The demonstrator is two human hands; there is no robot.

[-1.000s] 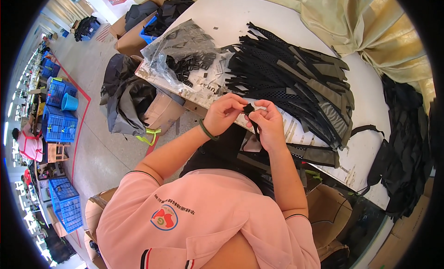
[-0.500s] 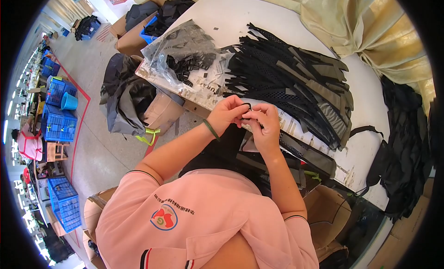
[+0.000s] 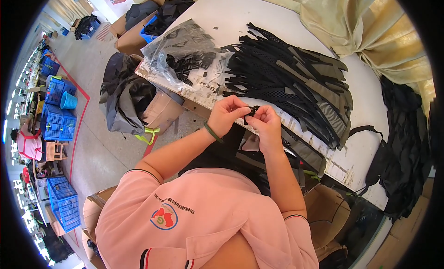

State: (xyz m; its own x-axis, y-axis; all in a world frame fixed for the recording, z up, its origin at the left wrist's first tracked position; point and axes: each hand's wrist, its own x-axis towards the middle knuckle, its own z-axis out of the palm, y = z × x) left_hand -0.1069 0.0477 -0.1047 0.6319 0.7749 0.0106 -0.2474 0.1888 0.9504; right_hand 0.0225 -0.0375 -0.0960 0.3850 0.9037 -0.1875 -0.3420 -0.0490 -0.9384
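Close together at the table's near edge, my two hands pinch a small black plastic buckle (image 3: 252, 110). My left hand (image 3: 226, 116) grips its left side between thumb and fingers. On the other side, the thumb and fingertips of my right hand (image 3: 268, 125) close on it; whether a strap end runs through it is hidden by the fingers. A clear plastic bag (image 3: 162, 46) with several black buckles (image 3: 185, 65) spilling out lies beyond my left hand. Past my right hand spreads a pile of black mesh and grey straps (image 3: 296, 79). One more strap piece (image 3: 303, 151) lies along the table edge.
The white table (image 3: 231, 8) has a worn, chipped near edge. A carton with a dark bag (image 3: 127, 93) stands left of it. Another carton (image 3: 330, 209) sits below at right. Black fabric (image 3: 404, 149) hangs at far right, and a gold curtain (image 3: 365, 24) borders the back.
The black buckle has turned and shows more plainly between my fingers. My right hand has shifted slightly nearer to me, and the strap piece by the table edge has moved a little left.
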